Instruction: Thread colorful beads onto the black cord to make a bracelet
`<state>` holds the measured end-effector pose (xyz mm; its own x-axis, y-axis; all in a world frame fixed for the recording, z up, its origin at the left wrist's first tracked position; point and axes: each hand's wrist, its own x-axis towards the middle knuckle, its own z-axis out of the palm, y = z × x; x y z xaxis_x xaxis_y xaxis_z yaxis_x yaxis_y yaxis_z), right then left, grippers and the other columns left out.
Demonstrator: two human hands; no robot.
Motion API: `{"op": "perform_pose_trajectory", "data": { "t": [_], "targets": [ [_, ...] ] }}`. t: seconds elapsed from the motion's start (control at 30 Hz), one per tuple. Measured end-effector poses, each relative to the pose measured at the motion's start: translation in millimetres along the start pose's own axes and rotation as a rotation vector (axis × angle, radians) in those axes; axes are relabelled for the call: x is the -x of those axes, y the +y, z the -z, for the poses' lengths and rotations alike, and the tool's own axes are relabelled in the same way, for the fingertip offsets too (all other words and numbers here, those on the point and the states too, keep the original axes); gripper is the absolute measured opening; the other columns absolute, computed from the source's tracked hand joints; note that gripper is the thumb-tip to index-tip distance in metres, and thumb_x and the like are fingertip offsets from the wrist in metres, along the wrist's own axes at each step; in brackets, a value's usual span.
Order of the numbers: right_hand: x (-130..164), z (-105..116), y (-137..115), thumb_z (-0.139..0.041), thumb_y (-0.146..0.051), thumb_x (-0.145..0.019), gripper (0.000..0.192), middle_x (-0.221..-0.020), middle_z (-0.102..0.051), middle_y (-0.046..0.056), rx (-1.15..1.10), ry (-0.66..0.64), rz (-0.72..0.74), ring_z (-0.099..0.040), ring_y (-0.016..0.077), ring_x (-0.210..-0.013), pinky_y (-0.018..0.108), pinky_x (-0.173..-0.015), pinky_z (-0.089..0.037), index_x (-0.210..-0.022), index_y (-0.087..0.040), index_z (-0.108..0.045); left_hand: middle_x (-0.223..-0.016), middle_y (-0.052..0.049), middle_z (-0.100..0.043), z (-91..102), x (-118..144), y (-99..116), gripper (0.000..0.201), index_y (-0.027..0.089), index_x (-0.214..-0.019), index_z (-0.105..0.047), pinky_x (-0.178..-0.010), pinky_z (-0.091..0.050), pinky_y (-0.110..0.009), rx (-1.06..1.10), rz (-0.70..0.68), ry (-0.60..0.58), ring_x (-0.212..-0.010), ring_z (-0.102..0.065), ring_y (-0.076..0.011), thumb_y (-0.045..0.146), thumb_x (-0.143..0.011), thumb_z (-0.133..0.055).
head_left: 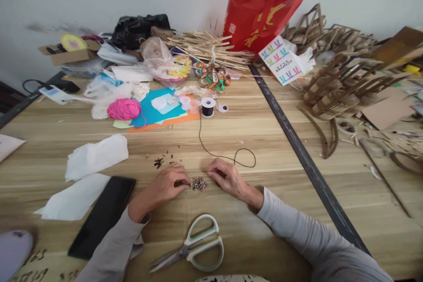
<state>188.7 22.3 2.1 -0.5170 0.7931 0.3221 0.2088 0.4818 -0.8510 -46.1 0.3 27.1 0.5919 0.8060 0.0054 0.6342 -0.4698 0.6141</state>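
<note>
Left hand (167, 186) pinches at the bead pile (198, 183), right hand (226, 176) pinches the black cord (228, 157); one nudge probably scatters those beads everywhere.

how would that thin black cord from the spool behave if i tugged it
The thin black cord probably handles floppy: it lies in a loose loop. It looks light, so it should slide easily. A tug might tip or drag the small black spool.

On the bench (264, 141), a small heap of beads (198, 183) lies between the left hand (168, 185) and right hand (226, 176). Scissors (194, 246) lie nearer, a phone (102, 216) to the left, a cord spool (208, 107) behind.
</note>
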Motion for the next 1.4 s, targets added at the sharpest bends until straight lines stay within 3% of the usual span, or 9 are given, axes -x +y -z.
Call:
{"op": "perform_pose_trajectory", "data": {
  "t": [0.17,0.33,0.43,0.6,0.93,1.27,1.4],
  "targets": [
    [0,0,-1,-0.052,-0.029,-0.089,0.017,-0.076,-0.059,0.005,-0.035,0.005,-0.007,-0.054,0.0154,-0.071,0.027,-0.066,-0.043,-0.080,-0.017,-0.061,-0.074,-0.004,-0.066,-2.1,-1,1,0.013,0.017,-0.077,-0.069,-0.073,-0.043,-0.030,-0.047,-0.010,-0.003,-0.076,-0.058,-0.0184,0.015,-0.082,-0.058],
    [-6,9,-4,-0.058,-0.040,-0.084,0.024,-0.071,-0.056,0.002,-0.237,0.064,-0.221,-0.048,0.0108,-0.060,0.022,-0.053,-0.038,-0.078,-0.016,-0.059,-0.073,-0.003,-0.066,-4.4,-1,0,0.014,0.018,-0.077,-0.069,-0.072,-0.042,-0.030,-0.023,-0.010,0.019,-0.074,-0.057,-0.0181,0.017,-0.083,-0.056],
    [-11,20,-4,-0.062,-0.042,-0.079,0.027,-0.064,-0.051,-0.002,-0.345,0.031,-0.306,-0.042,0.0079,-0.054,0.020,-0.049,-0.034,-0.077,-0.015,-0.059,-0.072,-0.003,-0.066,-5.8,-1,-2,0.014,0.018,-0.075,-0.068,-0.072,-0.042,-0.030,-0.018,-0.012,0.012,-0.074,-0.057,-0.0184,0.016,-0.082,-0.057],
    [-16,32,2,-0.063,-0.041,-0.078,0.027,-0.064,-0.051,-0.002,-0.346,-0.013,-0.328,-0.042,0.0077,-0.057,0.020,-0.052,-0.034,-0.076,-0.014,-0.060,-0.072,-0.004,-0.065,-8.1,-2,-6,0.013,0.018,-0.074,-0.068,-0.071,-0.041,-0.030,-0.004,-0.034,0.039,-0.073,-0.057,-0.0187,0.016,-0.081,-0.057],
    [-15,28,13,-0.064,-0.043,-0.077,0.029,-0.058,-0.047,-0.004,-0.337,-0.038,-0.371,-0.039,0.0068,-0.051,0.019,-0.047,-0.031,-0.076,-0.014,-0.060,-0.071,-0.003,-0.065,-11.2,-1,-10,0.014,0.019,-0.075,-0.069,-0.071,-0.042,-0.029,-0.029,-0.067,0.063,-0.071,-0.057,-0.0175,0.016,-0.082,-0.056],
    [-14,24,16,-0.070,-0.040,-0.071,0.029,-0.073,-0.062,0.000,-0.344,-0.038,-0.324,-0.053,0.0097,-0.064,0.021,-0.059,-0.042,-0.084,-0.014,-0.064,-0.074,-0.004,-0.066,-9.4,-2,-6,0.010,0.018,-0.078,-0.069,-0.072,-0.043,-0.029,-0.012,-0.052,0.061,-0.075,-0.058,-0.0180,0.016,-0.080,-0.060],
    [-13,23,15,-0.070,-0.041,-0.072,0.029,-0.069,-0.060,-0.001,-0.301,-0.054,-0.323,-0.049,0.0089,-0.059,0.021,-0.055,-0.040,-0.080,-0.014,-0.064,-0.075,-0.003,-0.068,-6.7,-2,-2,0.009,0.018,-0.078,-0.069,-0.075,-0.043,-0.029,0.030,-0.035,0.077,-0.075,-0.059,-0.0174,0.016,-0.081,-0.061]
  ]
}}
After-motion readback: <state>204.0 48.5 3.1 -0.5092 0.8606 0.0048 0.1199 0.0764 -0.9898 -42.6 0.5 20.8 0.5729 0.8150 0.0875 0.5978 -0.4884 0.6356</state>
